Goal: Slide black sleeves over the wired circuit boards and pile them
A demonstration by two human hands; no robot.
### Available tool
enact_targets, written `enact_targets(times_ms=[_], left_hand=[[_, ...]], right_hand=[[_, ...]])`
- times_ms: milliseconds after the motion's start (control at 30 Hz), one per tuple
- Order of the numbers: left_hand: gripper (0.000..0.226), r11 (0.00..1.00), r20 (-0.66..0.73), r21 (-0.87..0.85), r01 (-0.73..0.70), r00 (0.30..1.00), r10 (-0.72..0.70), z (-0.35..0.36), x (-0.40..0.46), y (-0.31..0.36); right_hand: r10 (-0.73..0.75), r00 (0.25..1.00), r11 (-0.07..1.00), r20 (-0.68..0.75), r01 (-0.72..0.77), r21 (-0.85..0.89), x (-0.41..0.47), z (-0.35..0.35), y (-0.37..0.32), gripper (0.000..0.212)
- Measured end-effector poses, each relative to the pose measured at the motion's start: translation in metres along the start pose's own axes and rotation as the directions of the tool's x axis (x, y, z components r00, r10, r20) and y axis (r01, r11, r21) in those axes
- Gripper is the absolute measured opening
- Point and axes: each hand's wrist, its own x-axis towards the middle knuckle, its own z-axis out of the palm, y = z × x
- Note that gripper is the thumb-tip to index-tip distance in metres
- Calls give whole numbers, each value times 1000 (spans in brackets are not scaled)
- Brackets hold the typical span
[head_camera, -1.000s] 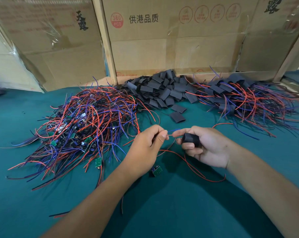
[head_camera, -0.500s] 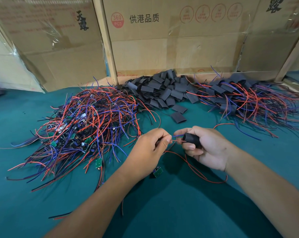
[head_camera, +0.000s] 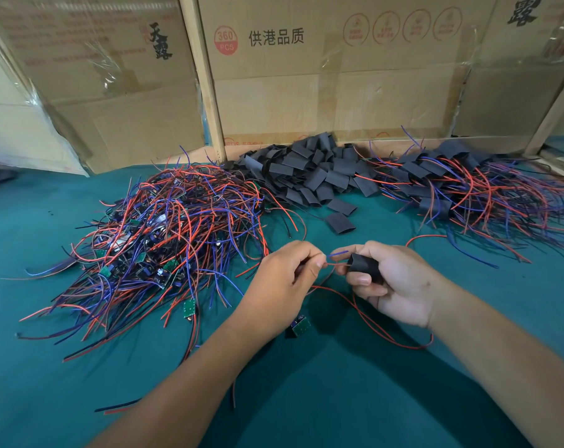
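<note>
The worktop (head_camera: 339, 399) is covered in teal cloth. Left of the hands (head_camera: 339, 279) and beyond them lies a heap of bare boards (head_camera: 164, 240) tangled in red, blue and black wires. One loose board (head_camera: 189, 308) lies at that heap's near edge, left of the left hand. Another board (head_camera: 299, 326) lies just under the left wrist, its red wire (head_camera: 381, 328) looping on the cloth below the right hand. Straight beyond the hands a pile of black sleeves (head_camera: 313, 173) sits against the cardboard, with a single sleeve (head_camera: 340, 222) lying nearest the hands. Beyond the right hand spreads the sleeved pile (head_camera: 461, 189). A short wire scrap (head_camera: 115, 410) lies near the left forearm.
</note>
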Motion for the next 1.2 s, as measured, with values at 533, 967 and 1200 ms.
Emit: enact_targets(times_ms=[533,967,1200], left_hand=[[19,998,77,-33,-50,996,52,2,-1,-8],[25,830,286,548,-100,956,-73,-76,4,-35],[27,791,361,591,-157,929,-85,-72,7,-44]], right_hand=[[-31,998,987,51,39,-154,-5,4,2,23],[-273,961,885,46,269,-381,-1,4,14,29],[-208,976,890,58,213,-404,-1,2,7,32]])
